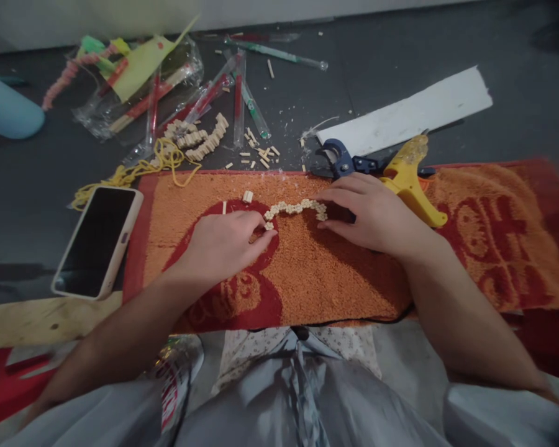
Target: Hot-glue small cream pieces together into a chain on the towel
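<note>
A wavy strip of small pale wooden pieces (294,207) lies on the orange and red towel (326,273). My left hand (230,239) pinches its left end between thumb and fingertips. At the strip's curled right end is my right hand (363,208), its thumb and forefinger closed about that end. Beyond my left fingers sit a short bundle of sticks (248,197) and a single stick piece (224,207) on the towel.
Behind my right hand lie a blue-handled cutter (340,160) and a yellow glue gun (412,180), near a white board (410,112). A phone (95,242), yellow cord (168,155), wooden chains (209,139), plastic-wrapped chopsticks (240,99) and a blue bottle (9,108) occupy the left and back.
</note>
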`<state>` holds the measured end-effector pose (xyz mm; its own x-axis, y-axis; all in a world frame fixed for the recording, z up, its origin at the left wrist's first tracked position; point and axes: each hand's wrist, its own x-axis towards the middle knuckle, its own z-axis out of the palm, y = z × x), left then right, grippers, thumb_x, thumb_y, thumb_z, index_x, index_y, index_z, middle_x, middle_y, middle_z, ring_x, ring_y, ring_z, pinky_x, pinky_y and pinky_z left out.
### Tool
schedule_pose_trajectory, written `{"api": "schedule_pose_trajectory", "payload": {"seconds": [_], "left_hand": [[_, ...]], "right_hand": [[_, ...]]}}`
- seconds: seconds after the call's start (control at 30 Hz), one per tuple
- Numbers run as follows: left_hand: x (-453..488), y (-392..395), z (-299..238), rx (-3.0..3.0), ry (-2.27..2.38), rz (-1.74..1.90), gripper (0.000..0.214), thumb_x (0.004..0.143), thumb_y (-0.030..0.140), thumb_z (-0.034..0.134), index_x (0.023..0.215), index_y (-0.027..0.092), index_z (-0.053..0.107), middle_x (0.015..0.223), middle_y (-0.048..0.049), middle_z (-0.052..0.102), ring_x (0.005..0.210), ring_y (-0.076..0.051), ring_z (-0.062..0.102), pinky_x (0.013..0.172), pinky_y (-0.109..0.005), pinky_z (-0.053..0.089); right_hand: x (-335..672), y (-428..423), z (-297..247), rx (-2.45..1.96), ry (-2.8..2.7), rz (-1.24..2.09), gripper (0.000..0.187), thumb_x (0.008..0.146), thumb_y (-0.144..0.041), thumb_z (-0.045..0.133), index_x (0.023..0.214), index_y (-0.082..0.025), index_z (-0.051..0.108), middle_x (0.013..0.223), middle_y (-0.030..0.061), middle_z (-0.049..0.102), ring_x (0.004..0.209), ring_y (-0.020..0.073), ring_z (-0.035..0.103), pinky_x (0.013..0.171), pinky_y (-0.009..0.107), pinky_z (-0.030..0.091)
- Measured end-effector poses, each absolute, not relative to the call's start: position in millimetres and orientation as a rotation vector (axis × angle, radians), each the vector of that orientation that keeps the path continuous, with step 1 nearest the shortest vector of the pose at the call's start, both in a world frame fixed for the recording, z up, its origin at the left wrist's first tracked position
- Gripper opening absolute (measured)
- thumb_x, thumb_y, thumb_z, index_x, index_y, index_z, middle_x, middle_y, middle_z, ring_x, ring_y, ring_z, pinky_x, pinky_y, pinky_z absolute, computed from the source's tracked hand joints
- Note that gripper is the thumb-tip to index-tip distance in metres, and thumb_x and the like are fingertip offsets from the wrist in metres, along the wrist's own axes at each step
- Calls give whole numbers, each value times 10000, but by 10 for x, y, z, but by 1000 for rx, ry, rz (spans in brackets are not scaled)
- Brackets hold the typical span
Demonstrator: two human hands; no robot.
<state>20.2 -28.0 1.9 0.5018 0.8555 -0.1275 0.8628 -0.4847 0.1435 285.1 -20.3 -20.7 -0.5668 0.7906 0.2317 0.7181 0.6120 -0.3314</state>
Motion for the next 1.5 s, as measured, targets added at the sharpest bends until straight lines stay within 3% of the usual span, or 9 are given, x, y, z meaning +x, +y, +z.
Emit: {"api": "schedule_pose_trajectory", "payload": {"seconds": [0.33,0.73,1.17,1.5], "left_hand": [[213,-304,54,2550,1524,81,273,937,411,568,829,204,709,741,-3,745,631,-145,645,519,-275,345],[297,-325,86,2354,1701,-172,299,963,430,538,936,204,731,907,-48,769,878,-221,708,636,-307,387],[301,-347,31,2412,1677,-176,327,981,441,513,923,181,704,898,-64,758,834,-218,697,598,-309,333],[296,-351,29,2413,1697,-135,314,974,432,517,920,195,716,890,-56,763,851,-222,702,615,-317,368]], "right_hand": [[2854,-219,-214,-1181,-2507,224,283,934,-300,599,1159,-157,695,1059,133,700,976,292,626,872,430,514],[2868,-209,-223,-1129,-2523,178,288,936,-278,606,1164,-130,700,1046,142,704,963,293,632,850,422,515],[2872,-209,-224,-1155,-2531,194,286,940,-299,603,1168,-157,699,1055,132,700,975,288,625,863,418,507],[2872,-207,-232,-1139,-2522,198,288,936,-284,606,1168,-145,703,1049,142,698,965,290,625,858,418,496]]}}
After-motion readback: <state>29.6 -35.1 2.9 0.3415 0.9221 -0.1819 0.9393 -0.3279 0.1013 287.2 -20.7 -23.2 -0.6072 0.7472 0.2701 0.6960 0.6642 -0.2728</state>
